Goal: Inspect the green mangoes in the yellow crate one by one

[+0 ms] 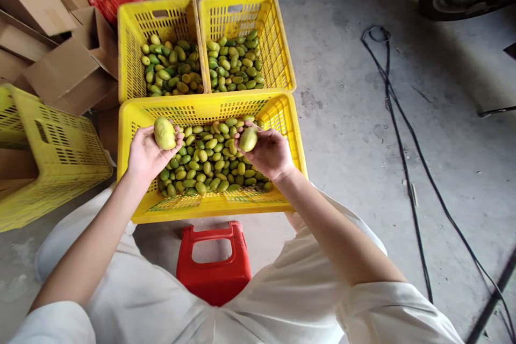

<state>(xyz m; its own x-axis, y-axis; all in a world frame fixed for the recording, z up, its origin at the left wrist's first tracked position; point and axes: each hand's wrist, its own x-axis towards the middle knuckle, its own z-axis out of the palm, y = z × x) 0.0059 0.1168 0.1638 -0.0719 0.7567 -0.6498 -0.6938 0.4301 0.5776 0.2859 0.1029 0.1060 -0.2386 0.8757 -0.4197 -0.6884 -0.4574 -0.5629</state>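
Note:
In my left hand (145, 155) is a large, lumpy yellow-green fruit (165, 133), held up on the fingers. My right hand (271, 153) grips a smaller, smooth oval yellow-green fruit (248, 139) at its fingertips. Both hands are above the near yellow crate (213, 208), one toward each side. Many loose oval green and yellow-green fruits (205, 164) lie across its bottom. Their exact kind is not clear from this view.
Behind stand two more yellow crates, the back left crate (131, 48) and the back right crate (278, 48), both holding similar fruit. A yellow crate (68, 140) and cardboard boxes (68, 72) are at left. A red stool (213, 279) sits between my legs; a black cable (407, 129) crosses the floor at right.

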